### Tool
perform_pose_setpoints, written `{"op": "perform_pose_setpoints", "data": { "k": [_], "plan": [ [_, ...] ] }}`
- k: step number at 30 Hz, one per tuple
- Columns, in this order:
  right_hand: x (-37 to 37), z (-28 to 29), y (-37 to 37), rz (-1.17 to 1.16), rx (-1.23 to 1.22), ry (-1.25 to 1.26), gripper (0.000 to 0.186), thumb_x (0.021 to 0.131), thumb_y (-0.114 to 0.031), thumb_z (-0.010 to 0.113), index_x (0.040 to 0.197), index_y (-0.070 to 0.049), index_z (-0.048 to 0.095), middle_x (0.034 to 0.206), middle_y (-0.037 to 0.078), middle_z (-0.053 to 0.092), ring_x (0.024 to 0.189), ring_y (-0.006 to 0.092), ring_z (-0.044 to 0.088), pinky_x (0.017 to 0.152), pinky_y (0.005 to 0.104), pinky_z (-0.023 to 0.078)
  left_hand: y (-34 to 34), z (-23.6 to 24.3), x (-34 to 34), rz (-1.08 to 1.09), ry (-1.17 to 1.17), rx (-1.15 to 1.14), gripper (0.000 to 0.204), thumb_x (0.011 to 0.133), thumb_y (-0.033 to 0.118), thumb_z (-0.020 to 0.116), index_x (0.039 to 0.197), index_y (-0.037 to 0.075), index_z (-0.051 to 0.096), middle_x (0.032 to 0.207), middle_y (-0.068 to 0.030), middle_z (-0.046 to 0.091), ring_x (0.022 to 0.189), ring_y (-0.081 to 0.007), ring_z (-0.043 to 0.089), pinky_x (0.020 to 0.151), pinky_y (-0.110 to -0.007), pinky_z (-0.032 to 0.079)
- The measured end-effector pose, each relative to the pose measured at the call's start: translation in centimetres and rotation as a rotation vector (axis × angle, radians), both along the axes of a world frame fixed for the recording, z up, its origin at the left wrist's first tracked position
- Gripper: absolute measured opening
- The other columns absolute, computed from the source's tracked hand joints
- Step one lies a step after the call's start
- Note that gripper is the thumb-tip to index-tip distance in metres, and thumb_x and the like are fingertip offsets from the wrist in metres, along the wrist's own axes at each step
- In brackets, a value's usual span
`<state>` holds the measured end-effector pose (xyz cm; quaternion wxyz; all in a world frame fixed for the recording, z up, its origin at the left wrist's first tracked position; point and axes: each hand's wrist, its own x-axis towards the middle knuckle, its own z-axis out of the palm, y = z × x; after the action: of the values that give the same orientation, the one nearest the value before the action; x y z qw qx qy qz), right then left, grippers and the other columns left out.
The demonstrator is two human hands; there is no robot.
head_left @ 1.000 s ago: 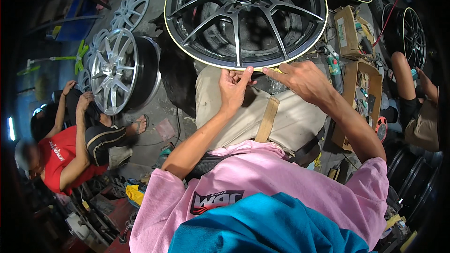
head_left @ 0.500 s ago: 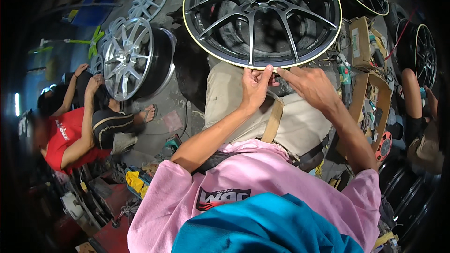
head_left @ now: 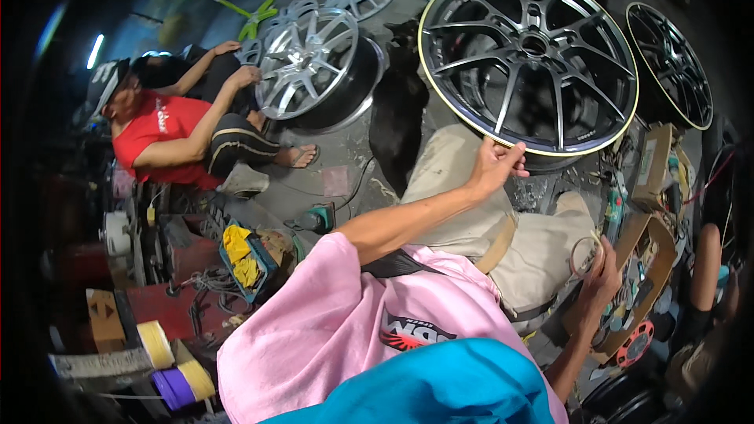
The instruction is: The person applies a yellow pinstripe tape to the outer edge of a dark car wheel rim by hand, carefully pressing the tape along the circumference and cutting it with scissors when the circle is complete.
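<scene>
A dark, multi-spoked wheel rim (head_left: 559, 106) lies face up in front of my knees, with a thin pale-yellow strip along its outer edge. My left hand (head_left: 496, 166) grips the near edge of that rim, thumb on top and fingers curled below. Off to the right, beside my thigh, my right hand (head_left: 602, 273) holds a thin, light-coloured ring (head_left: 583, 256) that looks like a narrow roll of tape. Its fingers are closed round the ring's side.
A person in a red shirt (head_left: 169, 129) sits at left by a polished silver wheel (head_left: 306, 63). A black cat (head_left: 399, 114) lies between the wheels. Cardboard boxes (head_left: 650, 239) of tools stand at right, near another person's leg (head_left: 704, 267). Tape rolls (head_left: 179, 383) lie lower left.
My right hand has left the wheel's edge and moved down and right, now holding the ring. My left hand stays on the edge. The view has turned left, showing more of the left side.
</scene>
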<state>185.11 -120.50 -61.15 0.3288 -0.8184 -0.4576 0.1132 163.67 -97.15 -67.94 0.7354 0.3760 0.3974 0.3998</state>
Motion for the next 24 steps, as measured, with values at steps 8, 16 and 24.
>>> {"op": "perform_pose_setpoints", "data": {
  "k": [8, 16, 24],
  "plan": [
    [0.7, -2.7, -3.6, -0.100, -0.089, 0.100, 0.025, 0.107, -0.022, 0.057, 0.119, -0.006, 0.072, 0.103, 0.024, 0.073, 0.094, 0.0416, 0.072, 0.079, 0.0439, 0.057, 0.0, 2.9, 0.9, -0.080, 0.311, -0.008, 0.039, 0.103, 0.028, 0.070, 0.111, -0.009, 0.063, 0.099, -0.0232, 0.073, 0.084, -0.0298, 0.078, 0.074, -0.037, 0.066],
    [3.9, -6.3, -11.5, -0.268, -0.065, 0.206, 0.024, 0.106, -0.024, 0.058, 0.110, -0.004, 0.070, 0.088, 0.025, 0.070, 0.082, 0.0471, 0.068, 0.069, 0.0497, 0.052, 0.5, 1.3, 0.0, -0.144, 0.190, 0.000, 0.029, 0.102, 0.031, 0.071, 0.099, 0.003, 0.062, 0.089, -0.0098, 0.068, 0.077, -0.0166, 0.067, 0.084, -0.043, 0.066],
    [4.9, -19.1, -20.0, -0.380, -0.209, 0.195, 0.033, 0.106, -0.033, 0.055, 0.105, -0.003, 0.069, 0.093, 0.028, 0.071, 0.090, 0.0526, 0.065, 0.078, 0.0592, 0.049, 1.2, 4.1, -0.5, -0.392, 0.533, -0.004, 0.047, 0.103, 0.050, 0.064, 0.098, 0.004, 0.062, 0.082, -0.0084, 0.068, 0.070, -0.0166, 0.068, 0.075, -0.034, 0.063]
  ]
}}
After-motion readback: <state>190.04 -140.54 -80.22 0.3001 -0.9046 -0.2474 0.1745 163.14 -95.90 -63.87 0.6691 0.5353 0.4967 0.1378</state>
